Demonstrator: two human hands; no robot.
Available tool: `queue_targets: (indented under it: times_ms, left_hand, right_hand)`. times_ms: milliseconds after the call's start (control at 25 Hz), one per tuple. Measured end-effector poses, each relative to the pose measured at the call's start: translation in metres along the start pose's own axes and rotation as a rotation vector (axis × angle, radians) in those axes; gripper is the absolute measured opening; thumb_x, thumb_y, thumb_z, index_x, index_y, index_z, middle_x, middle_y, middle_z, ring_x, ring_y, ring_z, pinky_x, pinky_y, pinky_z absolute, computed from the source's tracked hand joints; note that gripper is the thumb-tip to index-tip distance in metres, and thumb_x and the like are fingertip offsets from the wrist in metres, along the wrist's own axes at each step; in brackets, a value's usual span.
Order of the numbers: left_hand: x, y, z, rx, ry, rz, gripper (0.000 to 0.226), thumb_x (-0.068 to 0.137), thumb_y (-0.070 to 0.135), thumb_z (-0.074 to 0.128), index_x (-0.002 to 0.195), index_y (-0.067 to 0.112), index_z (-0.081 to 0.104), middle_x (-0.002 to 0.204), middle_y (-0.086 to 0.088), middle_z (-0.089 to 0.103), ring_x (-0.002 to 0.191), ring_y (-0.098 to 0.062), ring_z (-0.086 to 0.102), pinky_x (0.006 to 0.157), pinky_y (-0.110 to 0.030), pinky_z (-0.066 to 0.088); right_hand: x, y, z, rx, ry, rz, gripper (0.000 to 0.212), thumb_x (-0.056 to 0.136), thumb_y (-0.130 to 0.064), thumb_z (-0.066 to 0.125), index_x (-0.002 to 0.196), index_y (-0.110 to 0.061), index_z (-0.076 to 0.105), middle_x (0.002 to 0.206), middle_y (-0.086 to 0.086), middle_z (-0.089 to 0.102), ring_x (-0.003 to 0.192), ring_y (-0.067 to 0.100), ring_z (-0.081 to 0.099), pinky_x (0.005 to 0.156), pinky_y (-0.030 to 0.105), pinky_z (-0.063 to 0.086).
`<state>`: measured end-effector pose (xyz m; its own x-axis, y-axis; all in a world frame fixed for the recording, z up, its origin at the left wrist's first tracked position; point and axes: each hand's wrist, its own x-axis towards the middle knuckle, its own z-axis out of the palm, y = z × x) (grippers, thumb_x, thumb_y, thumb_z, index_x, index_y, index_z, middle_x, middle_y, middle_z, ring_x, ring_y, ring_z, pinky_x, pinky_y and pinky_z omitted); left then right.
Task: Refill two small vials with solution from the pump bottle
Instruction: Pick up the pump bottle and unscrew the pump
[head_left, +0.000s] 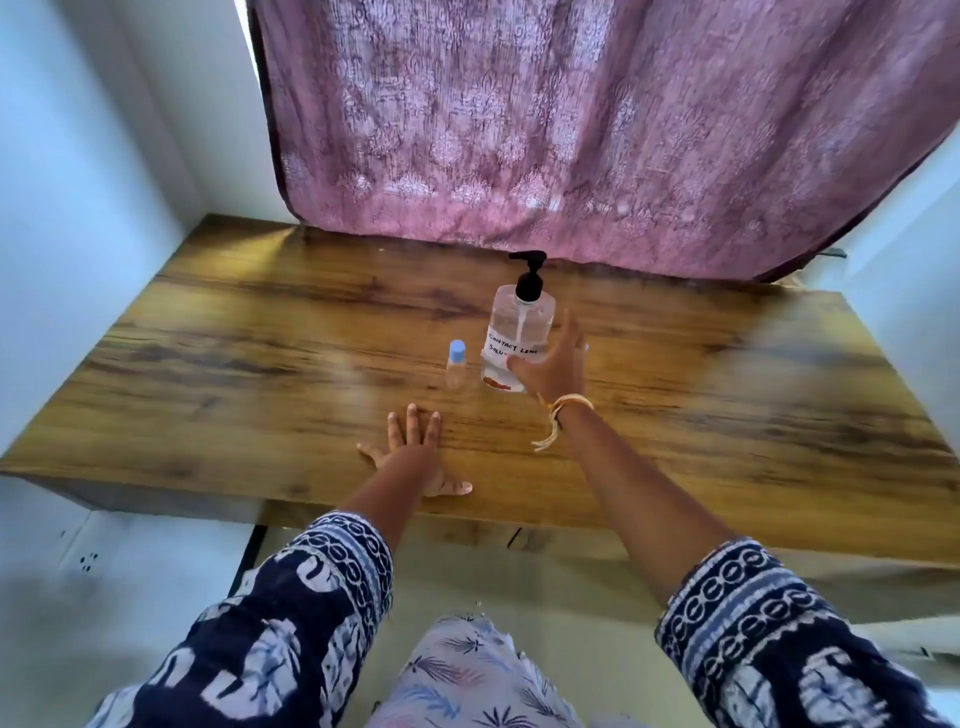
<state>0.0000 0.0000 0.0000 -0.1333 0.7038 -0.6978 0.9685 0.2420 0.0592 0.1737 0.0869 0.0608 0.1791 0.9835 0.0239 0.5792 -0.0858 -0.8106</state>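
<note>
Pink patterned curtain (597, 130): hangs well beyond my fingertips, its hem at the far edge of the table

Wooden table (260, 364): lies under both my hands; the fingers of my left hand (413, 457) are spread and pressed flat on it, near the front edge

Pump bottle (521, 332): clear, black pump head, handwritten label; stands upright just ahead of my right hand (553, 366). My thumb is at its lower front and my fingers, loosely spread and open, reach along its right side; whether they touch it I cannot tell, as the hand is blurred

Vial (456, 365): small, clear, blue cap on, upright; stands beyond my left fingertips and just left of the bottle, apart from both hands

Yellow thread band (563, 410): tied around my right wrist, loose ends hanging toward the table
</note>
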Motion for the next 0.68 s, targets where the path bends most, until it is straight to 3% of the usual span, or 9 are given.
queue_targets:
  times_ms: [80, 160, 240, 440, 520, 560, 600, 680]
  left_hand:
    - [0.0, 0.0, 0.002, 0.044, -0.021, 0.021, 0.134, 0.061, 0.086, 0.054, 0.138, 0.03, -0.04, 0.145, -0.003, -0.051, 0.139, -0.035, -0.038, 0.105, -0.079, -0.001]
    - [0.003, -0.004, 0.005, 0.027, -0.017, 0.03, 0.133, 0.062, 0.087, 0.053, 0.137, 0.03, -0.041, 0.144, -0.004, -0.052, 0.138, -0.035, -0.039, 0.105, -0.078, -0.003]
    - [0.005, -0.006, 0.006, 0.01, -0.01, 0.053, 0.132, 0.062, 0.087, 0.052, 0.137, 0.03, -0.042, 0.143, -0.004, -0.053, 0.138, -0.034, -0.04, 0.105, -0.077, -0.005]
    - [0.006, -0.014, 0.013, -0.063, 0.048, 0.119, 0.13, 0.063, 0.083, 0.057, 0.141, 0.035, -0.035, 0.149, -0.002, -0.046, 0.141, -0.033, -0.036, 0.105, -0.076, -0.007]
    - [0.008, -0.015, 0.01, -0.119, 0.161, 0.127, 0.115, 0.07, 0.074, 0.06, 0.15, 0.036, -0.013, 0.159, -0.002, -0.025, 0.148, -0.035, -0.018, 0.109, -0.072, -0.001]
    - [0.007, -0.014, 0.004, -0.159, 0.258, 0.139, 0.097, 0.077, 0.064, 0.06, 0.152, 0.032, 0.007, 0.161, -0.007, -0.001, 0.148, -0.035, 0.001, 0.114, -0.066, 0.009]
    - [0.008, -0.013, -0.005, -0.229, 0.376, 0.156, 0.076, 0.083, 0.052, 0.06, 0.147, 0.025, 0.029, 0.154, -0.012, 0.026, 0.142, -0.034, 0.024, 0.115, -0.056, 0.025]
    - [0.005, -0.01, -0.027, -0.599, 0.529, 0.205, 0.046, 0.086, 0.03, 0.065, 0.126, 0.013, 0.055, 0.122, -0.009, 0.06, 0.116, -0.029, 0.055, 0.096, -0.041, 0.048]
  right_hand:
    - [0.016, -0.012, -0.007, 0.042, -0.124, -0.072, 0.095, 0.063, -0.026, 0.085, 0.141, -0.009, 0.033, 0.138, 0.01, 0.045, 0.122, 0.024, 0.048, 0.098, 0.037, 0.046]
    - [0.033, -0.021, -0.013, 0.087, -0.227, -0.089, 0.066, 0.063, -0.023, 0.085, 0.121, -0.01, 0.055, 0.117, 0.009, 0.064, 0.106, 0.023, 0.061, 0.089, 0.041, 0.052]
    - [0.038, -0.02, -0.012, 0.076, -0.254, -0.11, 0.051, 0.063, -0.026, 0.084, 0.109, -0.014, 0.064, 0.104, 0.004, 0.07, 0.096, 0.022, 0.065, 0.081, 0.036, 0.053]
    - [0.035, -0.008, -0.018, 0.048, -0.319, -0.069, 0.059, 0.058, -0.044, 0.083, 0.107, -0.019, 0.064, 0.101, 0.003, 0.071, 0.094, 0.021, 0.067, 0.082, 0.042, 0.057]
    - [0.032, -0.008, -0.02, 0.098, -0.388, -0.064, 0.058, 0.057, -0.043, 0.085, 0.106, -0.017, 0.066, 0.099, 0.004, 0.073, 0.093, 0.023, 0.069, 0.082, 0.045, 0.058]
    - [0.03, -0.008, -0.022, 0.128, -0.429, -0.039, 0.058, 0.058, -0.041, 0.086, 0.105, -0.016, 0.067, 0.099, 0.006, 0.073, 0.093, 0.024, 0.07, 0.083, 0.046, 0.058]
    - [0.029, -0.008, -0.023, 0.149, -0.466, -0.014, 0.055, 0.059, -0.039, 0.086, 0.105, -0.015, 0.067, 0.099, 0.008, 0.074, 0.093, 0.026, 0.07, 0.084, 0.047, 0.058]
    - [0.024, -0.008, -0.023, 0.182, -0.523, 0.028, 0.046, 0.063, -0.033, 0.086, 0.101, -0.013, 0.069, 0.099, 0.01, 0.075, 0.091, 0.026, 0.072, 0.083, 0.047, 0.058]
